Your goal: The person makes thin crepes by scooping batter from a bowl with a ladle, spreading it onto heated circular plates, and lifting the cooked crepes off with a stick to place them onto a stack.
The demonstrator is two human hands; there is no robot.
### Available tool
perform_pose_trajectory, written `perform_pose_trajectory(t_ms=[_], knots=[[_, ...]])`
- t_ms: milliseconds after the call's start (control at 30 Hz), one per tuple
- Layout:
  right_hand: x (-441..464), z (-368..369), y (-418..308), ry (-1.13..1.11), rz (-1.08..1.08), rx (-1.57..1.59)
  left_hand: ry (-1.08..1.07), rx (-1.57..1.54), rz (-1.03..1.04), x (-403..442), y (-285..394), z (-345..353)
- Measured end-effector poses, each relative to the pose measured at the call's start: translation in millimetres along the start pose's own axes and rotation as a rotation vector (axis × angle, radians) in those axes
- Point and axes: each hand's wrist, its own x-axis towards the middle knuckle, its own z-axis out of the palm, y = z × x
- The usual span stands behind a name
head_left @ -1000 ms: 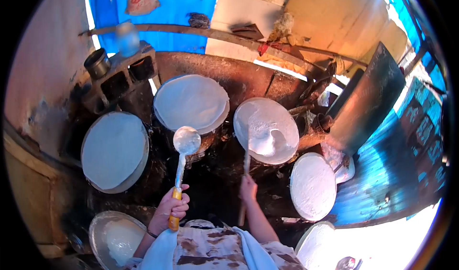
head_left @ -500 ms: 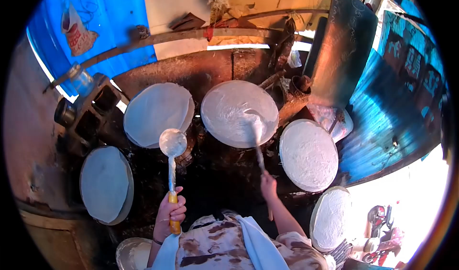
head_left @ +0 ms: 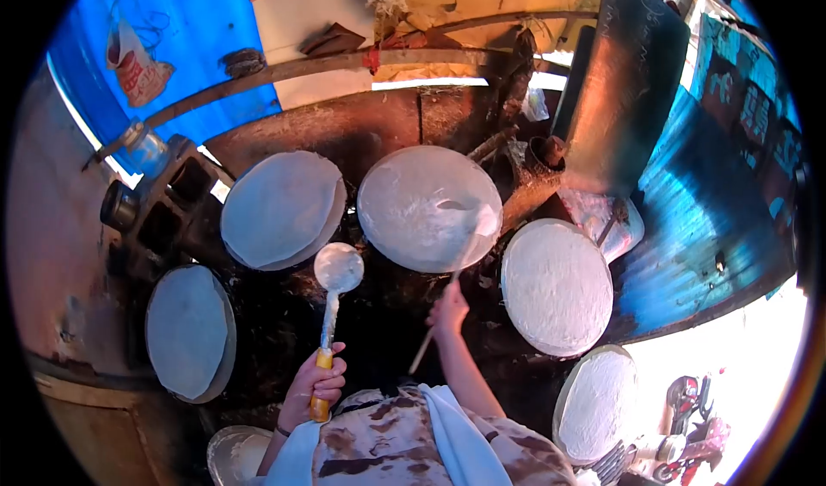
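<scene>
- White-coated pan (head_left: 391, 256), far centre: uneven pressure could tear its coating (head_left: 404, 206)!
- Ladle (head_left: 339, 268), near-left, clenched in the left hand (head_left: 318, 381): one careless tilt, it drips.
- Stick (head_left: 421, 353), right hand (head_left: 449, 310) wrapped round it: digging hard could gouge.
</scene>
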Motion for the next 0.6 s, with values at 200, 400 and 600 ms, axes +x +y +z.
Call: perform_pose_trajectory(t_ms=[200,400,600], knots=[[33,-32,-53,0.038,-0.031,-0.071,-0.016,0.072,-0.038,3,0,7],[-14,-38,-20,-0.223,0.174,-0.115,-0.036,0.148,-0.06,3,8,10],[51,-55,-68,-0.054,0.03,-0.175,-0.18,0.551,-0.195,40,48,32]])
